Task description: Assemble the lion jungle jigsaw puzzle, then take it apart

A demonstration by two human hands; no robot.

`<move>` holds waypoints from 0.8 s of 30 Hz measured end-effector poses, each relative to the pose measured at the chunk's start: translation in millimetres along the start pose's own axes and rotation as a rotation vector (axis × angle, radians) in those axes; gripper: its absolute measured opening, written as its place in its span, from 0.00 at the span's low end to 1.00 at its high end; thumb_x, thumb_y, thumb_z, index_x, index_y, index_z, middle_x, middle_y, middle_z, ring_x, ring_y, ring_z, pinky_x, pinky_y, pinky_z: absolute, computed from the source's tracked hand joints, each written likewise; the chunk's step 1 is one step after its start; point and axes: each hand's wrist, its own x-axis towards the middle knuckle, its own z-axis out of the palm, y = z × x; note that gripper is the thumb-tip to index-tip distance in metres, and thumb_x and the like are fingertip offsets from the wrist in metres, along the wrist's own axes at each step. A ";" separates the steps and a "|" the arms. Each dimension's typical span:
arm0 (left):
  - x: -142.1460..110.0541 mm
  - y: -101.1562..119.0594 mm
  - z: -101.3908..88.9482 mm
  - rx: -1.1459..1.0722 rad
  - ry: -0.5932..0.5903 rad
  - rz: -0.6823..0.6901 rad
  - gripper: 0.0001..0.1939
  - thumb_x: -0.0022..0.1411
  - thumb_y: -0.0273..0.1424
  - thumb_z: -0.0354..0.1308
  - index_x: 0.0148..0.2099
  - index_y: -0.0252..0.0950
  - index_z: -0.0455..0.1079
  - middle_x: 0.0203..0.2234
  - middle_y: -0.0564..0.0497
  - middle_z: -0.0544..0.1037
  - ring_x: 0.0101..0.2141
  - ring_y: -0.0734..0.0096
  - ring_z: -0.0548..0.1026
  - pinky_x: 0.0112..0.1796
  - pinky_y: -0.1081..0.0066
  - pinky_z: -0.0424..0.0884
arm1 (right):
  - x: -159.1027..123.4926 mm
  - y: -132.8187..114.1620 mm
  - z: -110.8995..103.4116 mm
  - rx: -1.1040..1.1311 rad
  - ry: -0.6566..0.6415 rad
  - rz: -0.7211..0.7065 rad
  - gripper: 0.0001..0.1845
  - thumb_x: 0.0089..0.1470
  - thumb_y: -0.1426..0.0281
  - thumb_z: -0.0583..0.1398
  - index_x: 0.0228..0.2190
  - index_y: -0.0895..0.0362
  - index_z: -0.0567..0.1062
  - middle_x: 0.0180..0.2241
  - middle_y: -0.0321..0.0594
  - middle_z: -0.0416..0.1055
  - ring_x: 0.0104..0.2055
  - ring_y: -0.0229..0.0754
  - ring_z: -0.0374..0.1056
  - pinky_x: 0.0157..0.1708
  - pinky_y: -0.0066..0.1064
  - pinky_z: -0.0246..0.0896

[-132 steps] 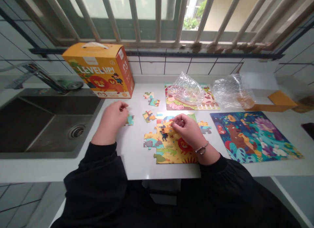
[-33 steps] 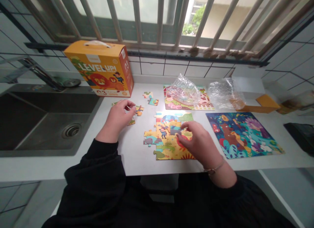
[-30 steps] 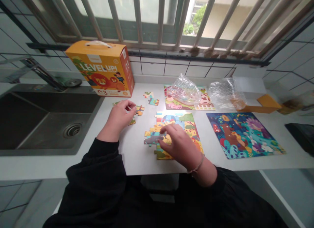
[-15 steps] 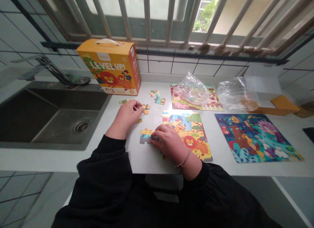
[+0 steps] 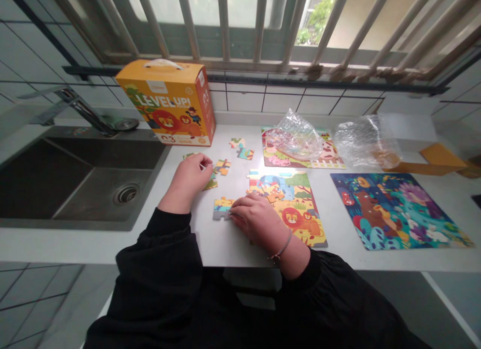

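My right hand (image 5: pixel 259 217) is closed at the fingertips on the right end of a jigsaw puzzle piece (image 5: pixel 221 208) with yellow, blue and grey print, flat on the counter. Beside and partly under that hand lies a partly joined lion puzzle (image 5: pixel 300 213); its left edge is hidden. My left hand (image 5: pixel 188 181) has thumb and fingers pinched together; a thin pale edge shows there, too small to name. Just right of its fingertips is a loose orange-and-yellow piece (image 5: pixel 222 167). A greenish piece (image 5: pixel 210 182) is partly covered by this hand. Two loose pieces (image 5: pixel 245 153) lie farther back.
An orange puzzle box (image 5: pixel 165 106) stands at the back left, next to the sink (image 5: pixel 86 221). Behind the lion puzzle is a farm puzzle (image 5: pixel 274 161) under crumpled clear plastic (image 5: pixel 300 138). A dark blue forest puzzle (image 5: pixel 398 211) lies at right, before more plastic (image 5: pixel 366 141).
My left hand has drawn slightly left, away from the orange-and-yellow piece, which now shows more fully. My right hand stays almost still on its piece.
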 end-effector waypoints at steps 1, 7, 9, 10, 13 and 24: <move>0.7 -2.4 -0.8 0.011 0.000 -0.011 0.07 0.67 0.33 0.62 0.44 0.40 0.81 0.43 0.43 0.87 0.41 0.53 0.82 0.50 0.57 0.78 | -0.1 -0.1 -0.1 0.000 -0.003 -0.006 0.10 0.75 0.70 0.65 0.42 0.53 0.89 0.47 0.44 0.86 0.49 0.50 0.74 0.55 0.43 0.70; 2.9 -12.6 -3.7 0.056 -0.017 -0.056 0.09 0.66 0.33 0.61 0.44 0.39 0.81 0.42 0.43 0.87 0.41 0.52 0.82 0.48 0.57 0.78 | -0.2 -2.0 0.3 -0.050 -0.014 0.011 0.09 0.75 0.71 0.66 0.44 0.50 0.89 0.45 0.45 0.85 0.50 0.51 0.72 0.54 0.44 0.70; 2.9 -14.4 -2.9 0.073 -0.042 -0.057 0.09 0.66 0.33 0.60 0.43 0.40 0.81 0.41 0.43 0.87 0.42 0.51 0.82 0.49 0.56 0.78 | 0.0 -3.2 0.6 -0.074 -0.019 0.024 0.09 0.74 0.71 0.66 0.44 0.50 0.89 0.44 0.45 0.84 0.50 0.52 0.71 0.54 0.45 0.70; 3.0 -15.2 -2.2 0.083 -0.050 -0.055 0.08 0.66 0.33 0.60 0.42 0.40 0.81 0.41 0.42 0.87 0.43 0.50 0.83 0.49 0.56 0.79 | 0.0 -3.8 0.7 -0.080 -0.020 0.025 0.09 0.74 0.71 0.66 0.44 0.50 0.89 0.44 0.46 0.84 0.50 0.52 0.70 0.53 0.45 0.70; 3.2 -18.8 -0.7 0.107 -0.057 -0.037 0.09 0.64 0.33 0.61 0.41 0.40 0.82 0.43 0.40 0.87 0.45 0.46 0.83 0.52 0.54 0.79 | 0.1 -5.2 0.4 -0.076 -0.021 0.017 0.09 0.73 0.71 0.66 0.44 0.50 0.89 0.44 0.46 0.83 0.49 0.52 0.69 0.53 0.45 0.70; -0.7 -39.7 -10.0 0.122 -0.144 -0.009 0.25 0.61 0.52 0.71 0.50 0.38 0.83 0.48 0.38 0.84 0.50 0.42 0.81 0.57 0.50 0.78 | 0.9 -8.7 -2.8 -0.108 -0.044 0.021 0.13 0.76 0.72 0.61 0.43 0.53 0.88 0.44 0.47 0.83 0.48 0.52 0.71 0.51 0.45 0.70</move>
